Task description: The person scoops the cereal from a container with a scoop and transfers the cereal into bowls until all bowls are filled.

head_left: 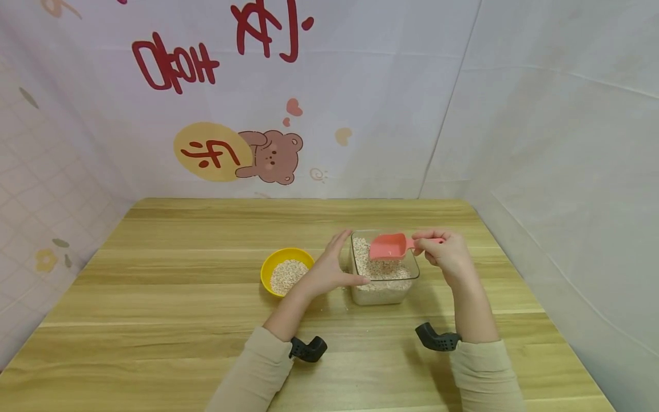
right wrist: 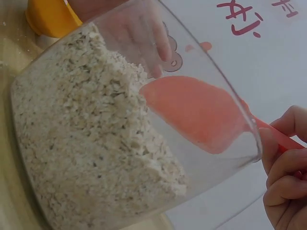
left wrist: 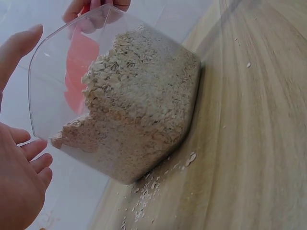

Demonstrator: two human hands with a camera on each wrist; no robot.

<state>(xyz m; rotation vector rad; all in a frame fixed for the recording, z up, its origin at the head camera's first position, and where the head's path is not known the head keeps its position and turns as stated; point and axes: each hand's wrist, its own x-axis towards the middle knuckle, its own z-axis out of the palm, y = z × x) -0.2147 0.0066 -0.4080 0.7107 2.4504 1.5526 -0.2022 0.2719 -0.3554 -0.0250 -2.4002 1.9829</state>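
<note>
A clear plastic container (head_left: 383, 293) of rolled oats (left wrist: 139, 91) stands on the table, its oats heaped unevenly. My right hand (head_left: 447, 252) grips the handle of a pink scoop (head_left: 389, 246) at the container's right rim. Seen through the clear wall in the right wrist view, the scoop's bowl (right wrist: 196, 115) sits inside the container, just over the oats; a few flakes show in it. My left hand (head_left: 329, 273) spreads along the container's left side, thumb and fingertips right at the rim. Left of it is a yellow bowl (head_left: 266, 273) with oats in it.
Loose flakes (left wrist: 144, 196) lie scattered on the wooden table (head_left: 170, 297) around the container's base. My left forearm passes close by the yellow bowl. A printed cloth backdrop (head_left: 381, 114) rises behind the table, and a white cloth wall (head_left: 566, 171) borders its right side.
</note>
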